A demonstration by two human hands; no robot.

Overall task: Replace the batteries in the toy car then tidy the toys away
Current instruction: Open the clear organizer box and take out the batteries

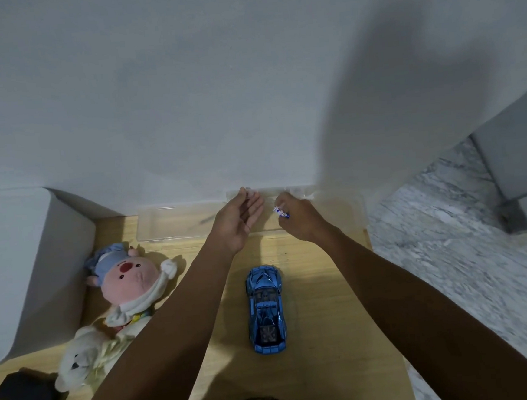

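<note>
At the tabletop's far edge, the right hand (298,217) is pinching a battery (281,212) beside the half-open, empty left hand (238,219), risking dropping it; the toy car (266,308) is sitting mid-table.

Domestic room. Plush toys (127,286) lie on a wooden table (326,289) against a white wall (184,95). Marble-pattern floor (464,247) right of the table.

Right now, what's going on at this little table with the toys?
A person is reaching both hands toward a clear plastic box at the back of the wooden table. The right hand pinches a small battery; the left hand is open. The blue toy car sits upright between the arms, untouched. A pink plush and a white plush lie to the left.
</note>
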